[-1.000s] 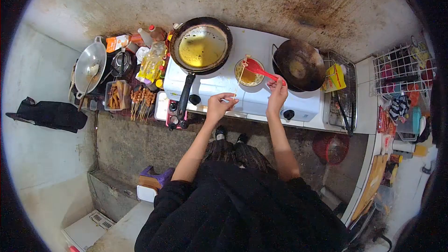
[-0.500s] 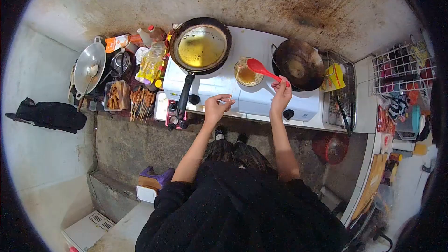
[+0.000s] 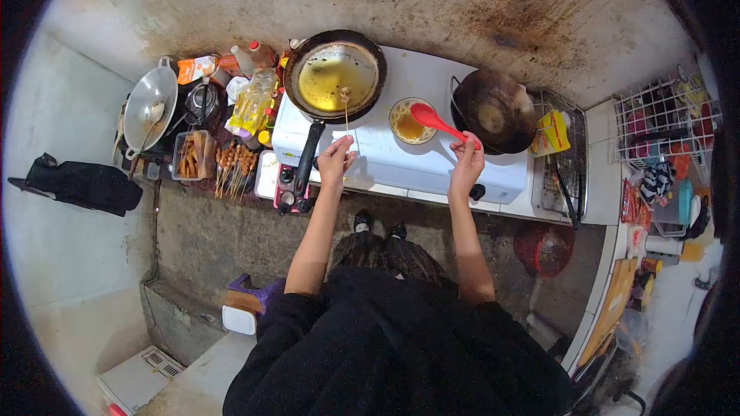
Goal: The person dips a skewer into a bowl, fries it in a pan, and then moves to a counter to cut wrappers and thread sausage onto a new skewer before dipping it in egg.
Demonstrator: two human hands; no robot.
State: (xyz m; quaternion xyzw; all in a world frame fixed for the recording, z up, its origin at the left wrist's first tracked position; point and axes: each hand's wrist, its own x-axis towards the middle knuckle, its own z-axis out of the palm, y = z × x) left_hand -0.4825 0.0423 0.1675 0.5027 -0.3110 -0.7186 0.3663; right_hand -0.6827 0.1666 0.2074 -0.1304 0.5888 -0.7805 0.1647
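Pinched in my left hand (image 3: 335,160) is a thin skewer (image 3: 346,112), its tip with small pieces of food over the near part of the frying pan (image 3: 331,77). Yellow oil covers the middle of that pan. My right hand (image 3: 467,163) is closed round the handle of a red spoon (image 3: 433,117). The spoon's head hangs over the right side of a patterned bowl (image 3: 401,135) that holds brown liquid and pale strands. To the right of the bowl stands a dark wok (image 3: 493,112).
Left of the stove are skewers of meat (image 3: 235,163), a plastic box (image 3: 194,156) of brown sticks, a metal wok (image 3: 151,108) and bottles (image 3: 262,52). A yellow packet (image 3: 551,132) lies by a wire rack (image 3: 574,177). A red basket (image 3: 544,249) stands on the floor.
My left hand has moved left and up from near the bowl, bringing the skewer's tip over the frying pan. My right hand and the red spoon have hardly moved.
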